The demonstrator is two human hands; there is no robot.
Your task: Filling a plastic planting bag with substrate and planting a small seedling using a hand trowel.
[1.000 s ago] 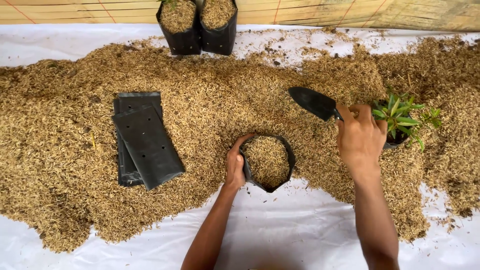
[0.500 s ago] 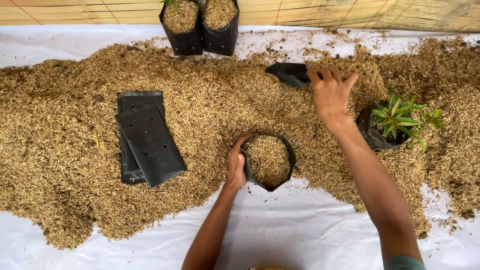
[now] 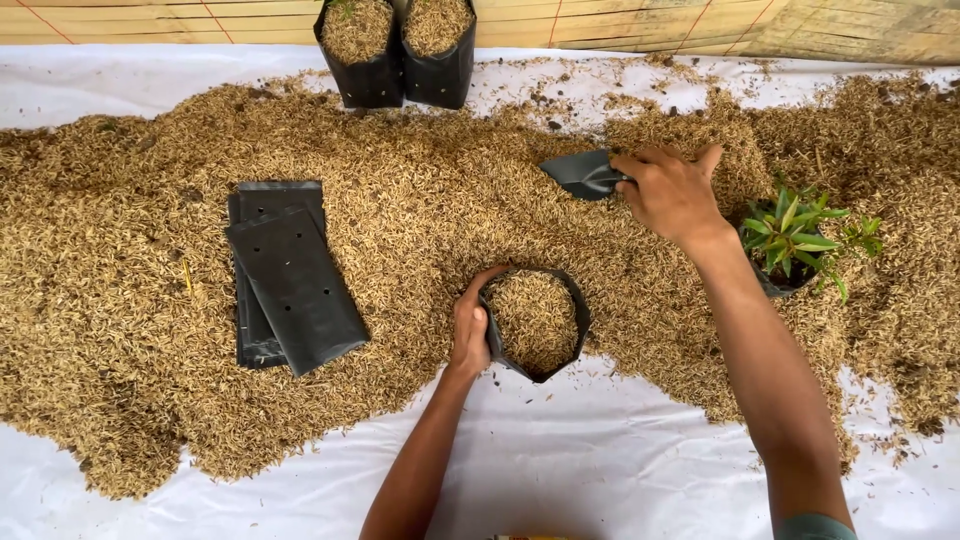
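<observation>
Here we see a white sheet (image 3: 560, 470) closest to us, with two bare arms reaching out over it. The left hand (image 3: 469, 328) grips the left rim of a black bag (image 3: 535, 322). The bag stands open at the edge of the husk pile (image 3: 420, 210), and it is full of husks almost to the top. To the left, some flat empty bags (image 3: 290, 272) lie stacked on the husks. To the right, a small green plant (image 3: 797, 235) sits in its own dark bag, just beside the right forearm. Farther out, the right hand (image 3: 672, 190) is closed around the handle of a dark scoop (image 3: 582, 173). The scoop rests on the husks, with its blade pointing left. At the far edge, two full bags (image 3: 400, 50) stand side by side in front of a bamboo mat (image 3: 700, 25).
</observation>
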